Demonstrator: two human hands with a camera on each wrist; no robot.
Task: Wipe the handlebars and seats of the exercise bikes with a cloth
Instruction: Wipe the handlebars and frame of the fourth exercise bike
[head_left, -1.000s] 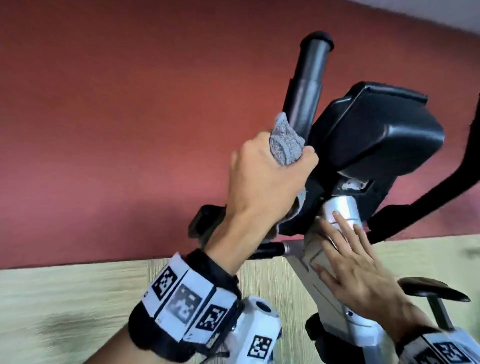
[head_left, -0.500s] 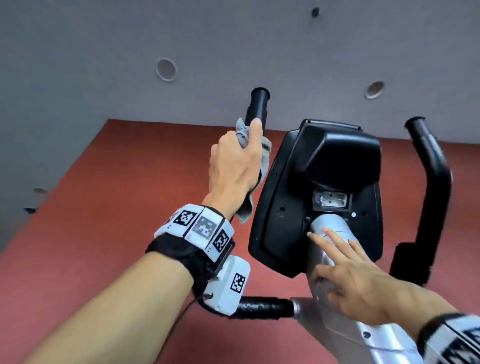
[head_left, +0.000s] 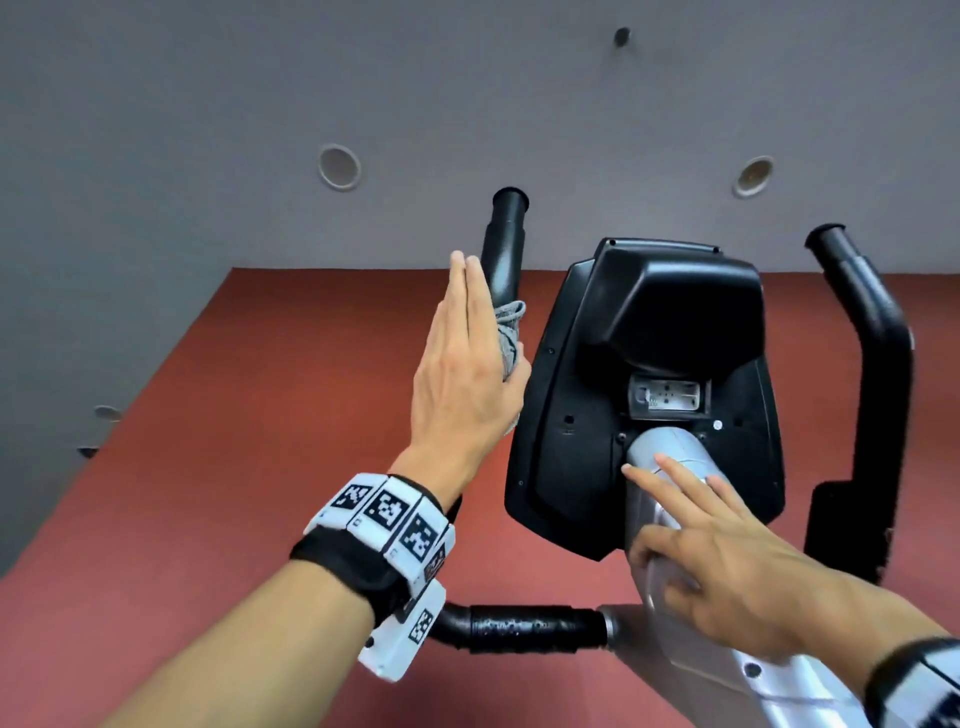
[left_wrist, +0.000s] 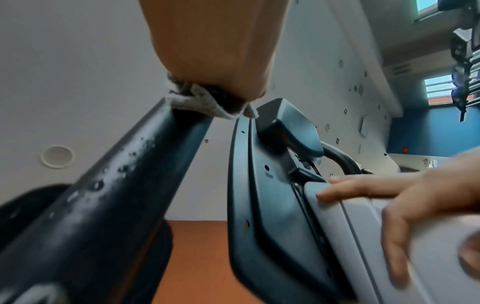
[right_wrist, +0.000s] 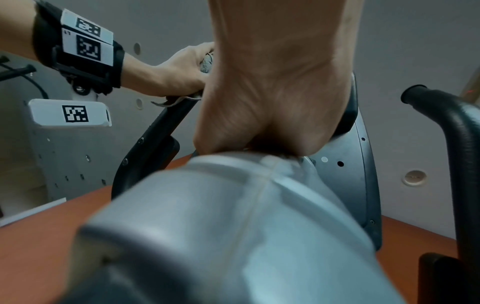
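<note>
The bike's black left handlebar (head_left: 504, 244) rises in front of a grey ceiling. My left hand (head_left: 457, 374) lies along it with straight fingers and presses a bunched grey cloth (head_left: 508, 332) against the bar. The left wrist view shows the cloth (left_wrist: 197, 102) squeezed between my palm and the wet, droplet-covered bar (left_wrist: 124, 174). My right hand (head_left: 727, 556) rests flat with spread fingers on the silver post (head_left: 670, 452) under the black console (head_left: 675, 322). The right handlebar (head_left: 872, 322) is untouched.
A short black grip (head_left: 524, 626) sticks out sideways from the post below my left wrist. The wall behind the bike is red (head_left: 260, 415), with recessed lights (head_left: 338, 167) in the ceiling above it. No seat shows in any view.
My left fingers, curled round the cloth and bar before, have straightened along the bar. The head view swung up toward the ceiling. My right hand stays on the post.
</note>
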